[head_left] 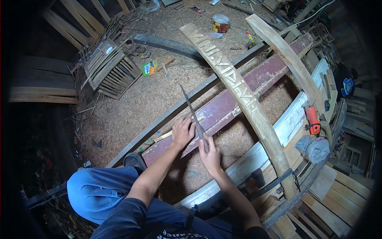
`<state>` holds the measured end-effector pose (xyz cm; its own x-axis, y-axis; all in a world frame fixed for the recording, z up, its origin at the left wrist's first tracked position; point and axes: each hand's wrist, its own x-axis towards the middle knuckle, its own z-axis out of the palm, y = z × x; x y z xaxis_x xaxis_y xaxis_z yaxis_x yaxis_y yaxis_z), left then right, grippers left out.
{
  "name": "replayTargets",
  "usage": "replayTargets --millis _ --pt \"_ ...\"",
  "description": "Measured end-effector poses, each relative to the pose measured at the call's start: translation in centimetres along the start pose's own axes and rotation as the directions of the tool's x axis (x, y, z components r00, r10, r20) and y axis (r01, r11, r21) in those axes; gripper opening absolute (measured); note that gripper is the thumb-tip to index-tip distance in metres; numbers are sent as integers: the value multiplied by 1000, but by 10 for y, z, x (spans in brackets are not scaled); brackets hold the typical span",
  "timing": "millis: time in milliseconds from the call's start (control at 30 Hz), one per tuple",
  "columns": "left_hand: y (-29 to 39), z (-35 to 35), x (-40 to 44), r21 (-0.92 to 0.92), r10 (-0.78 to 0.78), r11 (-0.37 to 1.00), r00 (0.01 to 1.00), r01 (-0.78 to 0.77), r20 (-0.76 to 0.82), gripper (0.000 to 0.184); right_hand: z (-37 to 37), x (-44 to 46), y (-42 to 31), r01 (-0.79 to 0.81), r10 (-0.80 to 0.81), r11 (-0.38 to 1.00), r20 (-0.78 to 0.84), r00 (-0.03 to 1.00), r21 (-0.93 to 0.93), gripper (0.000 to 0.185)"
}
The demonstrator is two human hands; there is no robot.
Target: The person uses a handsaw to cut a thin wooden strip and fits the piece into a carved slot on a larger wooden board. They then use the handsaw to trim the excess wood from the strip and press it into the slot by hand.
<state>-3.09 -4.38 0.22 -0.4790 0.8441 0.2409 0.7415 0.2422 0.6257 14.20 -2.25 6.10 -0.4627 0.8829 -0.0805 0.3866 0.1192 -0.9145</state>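
Observation:
My right hand [210, 155] is closed round the handle of a long, narrow-bladed knife [189, 104]. Its dark blade points up and away, crossing over a dull red board [215, 109]. Just left of the blade, my left hand [183, 130] grips a thin wooden strip [164, 136] against that board, and the strip shows on both sides of the fingers. Where the blade meets the strip, I cannot tell whether they touch. Beyond my hands, a curved plank with carved raised letters [232, 77] lies across the board.
Another curved plank [292, 51] spans the beams farther right. A red power tool [313, 120] and a plastic bag [316, 149] rest at right. Wood shavings cover the ground, where a paint can [220, 24] and a slatted wooden crate [111, 68] stand. Someone's dark shirt [345, 81] shows at far right.

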Motion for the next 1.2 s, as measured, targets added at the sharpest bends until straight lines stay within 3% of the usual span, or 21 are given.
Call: replayTargets --millis 67,200,300,567,633,667,700,800,933,1100,1200 --pt "1 3 -1 6 -20 1000 1000 20 3 14 -11 -17 7 59 -60 998 -15 998 -34 27" --pt "2 0 3 4 -6 1000 1000 6 10 14 -17 -14 1 -12 15 997 33 999 -78 27" --pt "4 0 -2 -10 -13 1000 1000 13 25 14 -10 0 -9 -53 53 998 18 998 28 27" --pt "3 0 1 6 0 1000 1000 0 17 15 -13 -9 6 69 -69 997 0 998 -17 31" --pt "3 -3 0 9 -1 1000 1000 1 24 15 -5 2 0 -38 38 999 55 998 -6 30" --pt "4 -2 1 7 -1 1000 1000 1 30 15 -5 -1 10 101 -101 995 -13 995 -17 29" --pt "5 0 0 5 -2 1000 1000 2 29 15 -13 -10 13 101 -101 995 -11 995 -19 29" --pt "3 -2 0 54 12 998 999 -14 51 17 -29 -31 10 5 -4 999 47 999 -35 29" --pt "3 -2 0 35 -1 999 997 -2 74 17 -9 -8 3 32 -32 998 -4 999 48 29" --pt "3 -2 1 59 18 998 998 -22 68 18 -21 -25 10 62 -61 997 12 998 -36 30" --pt "5 -2 2 47 15 999 998 -18 60 19 -14 -15 -4 -28 28 999 26 999 18 27"
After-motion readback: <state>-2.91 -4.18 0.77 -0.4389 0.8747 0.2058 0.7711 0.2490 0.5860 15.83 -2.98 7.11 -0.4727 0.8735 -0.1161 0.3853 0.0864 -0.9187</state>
